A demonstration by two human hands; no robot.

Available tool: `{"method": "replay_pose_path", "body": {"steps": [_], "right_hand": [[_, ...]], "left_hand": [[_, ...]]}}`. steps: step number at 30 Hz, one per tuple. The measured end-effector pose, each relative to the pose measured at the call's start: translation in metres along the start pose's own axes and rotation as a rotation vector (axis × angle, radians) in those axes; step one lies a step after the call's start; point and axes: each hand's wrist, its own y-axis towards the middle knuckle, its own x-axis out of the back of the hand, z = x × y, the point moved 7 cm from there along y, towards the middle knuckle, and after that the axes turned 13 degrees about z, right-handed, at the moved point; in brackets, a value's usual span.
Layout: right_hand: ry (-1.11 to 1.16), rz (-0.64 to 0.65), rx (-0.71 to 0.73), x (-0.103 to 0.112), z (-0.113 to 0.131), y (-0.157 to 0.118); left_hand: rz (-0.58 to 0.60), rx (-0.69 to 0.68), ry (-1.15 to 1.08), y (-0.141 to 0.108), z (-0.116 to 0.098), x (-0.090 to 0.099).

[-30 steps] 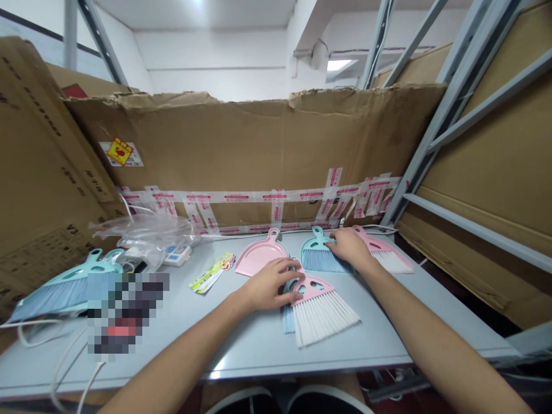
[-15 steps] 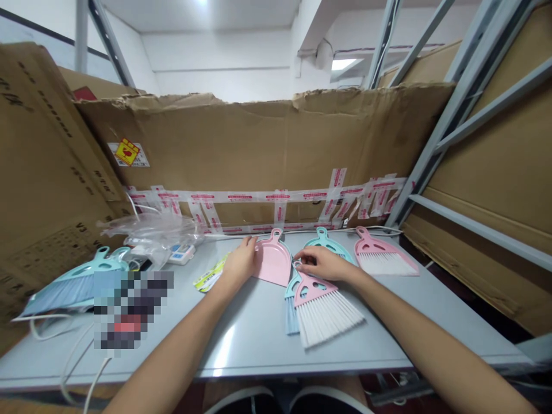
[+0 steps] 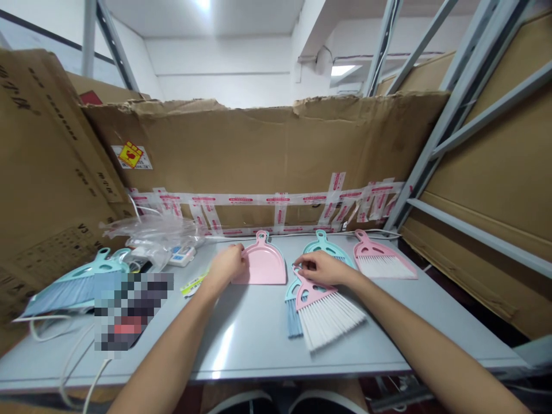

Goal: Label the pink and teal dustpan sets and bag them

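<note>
My left hand (image 3: 228,265) is closed on the left edge of a pink dustpan (image 3: 265,265), which lies on the table with its handle pointing away from me. My right hand (image 3: 321,268) pinches the handle end of a pink hand brush (image 3: 314,294) with white bristles fanned toward me. Partly under that brush lies a turquoise brush (image 3: 293,307) with blue bristles. Behind my right hand is a turquoise dustpan (image 3: 324,244), partly covered by the hand. Beside my left forearm a green and white label card (image 3: 192,286) is partly hidden.
At the right rests a pink dustpan-and-brush set (image 3: 382,259). On the left are another turquoise set (image 3: 81,282), a crumpled clear plastic bag (image 3: 155,236), a white box (image 3: 181,256) and white cables. Taped cardboard (image 3: 259,149) walls the back; a metal frame (image 3: 431,144) stands right.
My left hand has shifted left with the pink dustpan, which has turned straighter and moved away from the brushes. My right hand stays almost still on the pink brush.
</note>
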Motion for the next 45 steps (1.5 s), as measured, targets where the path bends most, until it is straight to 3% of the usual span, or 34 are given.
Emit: {"method": "replay_pose_path", "body": {"steps": [7, 14, 21, 27, 31, 37, 45], "right_hand": [[-0.035, -0.019, -0.026, -0.004, -0.002, 0.002], [-0.016, 0.034, -0.047, -0.006, -0.002, 0.0], [0.114, 0.089, -0.055, -0.009, -0.001, -0.002], [0.146, 0.138, -0.024, -0.005, 0.001, -0.006], [0.242, 0.245, -0.034, -0.003, -0.008, -0.01], [0.311, 0.297, -0.016, 0.003, -0.014, -0.014], [0.286, 0.362, -0.065, 0.004, -0.014, -0.021]], "left_hand": [[0.045, 0.107, 0.115, -0.014, 0.012, 0.007], [-0.084, 0.028, 0.047, -0.012, -0.008, 0.013], [-0.17, 0.001, -0.04, -0.004, -0.005, 0.013], [-0.298, -0.145, -0.079, -0.003, -0.009, 0.025], [-0.334, -0.105, -0.243, -0.003, 0.002, 0.033], [-0.522, -0.188, -0.609, -0.008, 0.013, 0.044], [-0.419, -0.096, -1.198, 0.02, 0.016, -0.001]]}}
